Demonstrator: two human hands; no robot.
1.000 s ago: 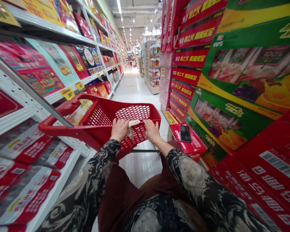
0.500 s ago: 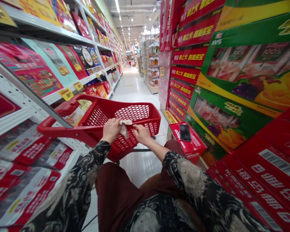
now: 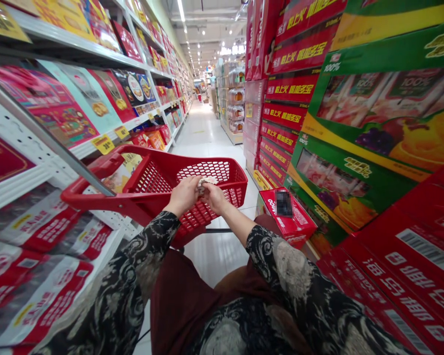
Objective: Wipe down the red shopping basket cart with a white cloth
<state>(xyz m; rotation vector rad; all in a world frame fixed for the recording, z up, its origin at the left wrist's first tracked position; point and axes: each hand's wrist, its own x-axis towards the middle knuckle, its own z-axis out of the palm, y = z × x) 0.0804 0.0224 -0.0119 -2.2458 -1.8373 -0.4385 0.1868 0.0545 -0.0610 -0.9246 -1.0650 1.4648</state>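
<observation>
A crumpled whitish cloth is bunched between my two hands, at the near rim of a red shopping cart. My left hand is closed round one side of it. Against the other side, the fingers of my right hand are curled and closed on it too. Much of the cloth is hidden by the fingers. Behind the hands, the perforated basket wall is visible.
Shelves of boxed goods line the left, with yellow price tags. On the right rise stacked red drink cartons and green juice cartons. A dark blurred object lies on a red box. The tiled aisle runs ahead.
My left hand has moved right and slightly up, closing up against my right hand. The cloth, stretched and hanging between them before, is now bunched. The cart has barely shifted.
</observation>
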